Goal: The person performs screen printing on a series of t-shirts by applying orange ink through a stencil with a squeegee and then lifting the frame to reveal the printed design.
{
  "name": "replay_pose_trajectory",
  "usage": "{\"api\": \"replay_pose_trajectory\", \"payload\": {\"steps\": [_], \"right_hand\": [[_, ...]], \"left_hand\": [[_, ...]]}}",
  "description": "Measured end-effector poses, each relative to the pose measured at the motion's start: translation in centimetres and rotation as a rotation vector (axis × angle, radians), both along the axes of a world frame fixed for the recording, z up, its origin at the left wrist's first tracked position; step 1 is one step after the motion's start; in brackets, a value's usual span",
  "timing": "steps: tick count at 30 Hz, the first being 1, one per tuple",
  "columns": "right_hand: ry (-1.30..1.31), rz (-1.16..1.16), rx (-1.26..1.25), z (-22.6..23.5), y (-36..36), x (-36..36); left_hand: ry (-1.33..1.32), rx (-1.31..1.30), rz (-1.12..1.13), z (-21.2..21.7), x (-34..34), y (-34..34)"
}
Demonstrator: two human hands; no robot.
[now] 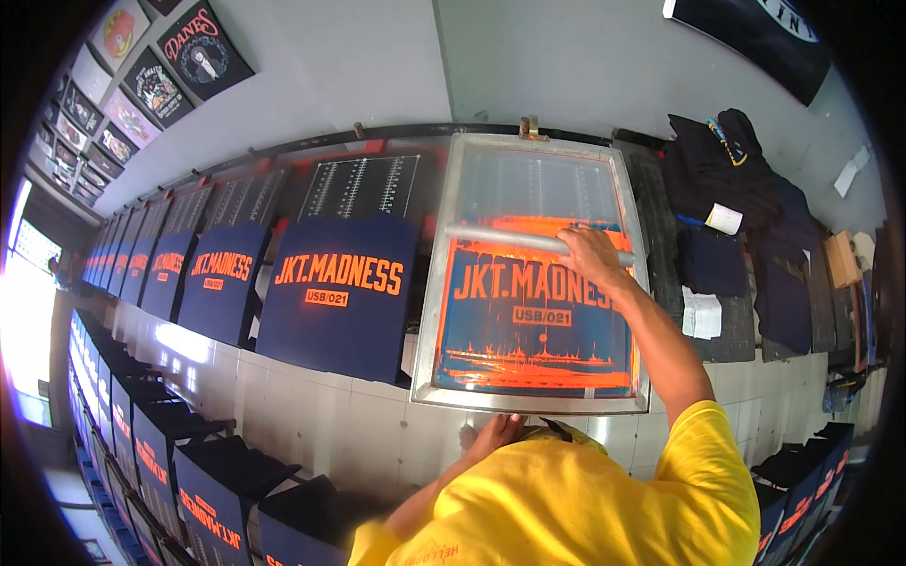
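Observation:
A screen printing frame [429,283] with a metal rim lies over a printing board in front of me. Orange ink and the dark lettering of a design show on its mesh [538,344]. My right hand [592,253] is closed round a long, pale squeegee [505,238], which lies across the upper part of the mesh. Thick orange ink runs along the squeegee. My left hand [498,433] is low at the frame's near edge, its fingers bent against that edge and partly hidden.
Left of the frame, navy fabric pieces [330,321] with orange lettering lie on a long row of boards. Dark garments [783,217] and paper slips [701,313] rest on the right. Behind me stands another row of printed pieces [208,495]. A metal clamp [533,128] sits at the frame's far edge.

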State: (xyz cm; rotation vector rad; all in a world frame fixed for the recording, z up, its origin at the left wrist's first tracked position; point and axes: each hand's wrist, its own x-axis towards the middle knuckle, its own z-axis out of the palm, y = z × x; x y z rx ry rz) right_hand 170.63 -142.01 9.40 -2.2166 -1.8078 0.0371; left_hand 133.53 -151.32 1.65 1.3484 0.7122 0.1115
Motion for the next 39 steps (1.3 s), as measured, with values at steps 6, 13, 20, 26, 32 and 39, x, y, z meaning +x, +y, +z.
{"api": "replay_pose_trajectory", "payload": {"steps": [6, 13, 20, 26, 32, 39], "right_hand": [[0.033, 0.0, -0.081, 1.3, -1.2, -2.3], [0.05, 0.028, -0.13, 2.4, -5.7, -6.5], [0.035, 0.132, -0.136, 2.7, -12.6, -12.1], [0.044, 0.084, -0.154, 3.9, -15.6, -11.2], [-0.004, -0.016, 0.005, 2.2, -11.0, -4.6], [-0.054, -0.006, 0.065, 0.7, -5.3, 1.0]], "left_hand": [[-0.174, 0.064, 0.11, -8.3, -0.2, -2.4], [-0.02, -0.089, 0.016, -2.9, 0.0, -0.3], [-0.149, -0.236, 0.118, -5.2, 0.1, -0.9], [0.107, -0.086, -0.085, -0.8, -0.3, 0.9], [0.082, 0.046, -0.14, -5.0, -0.8, 0.5], [0.104, -0.06, -0.125, -1.4, -0.3, 0.9]]}}
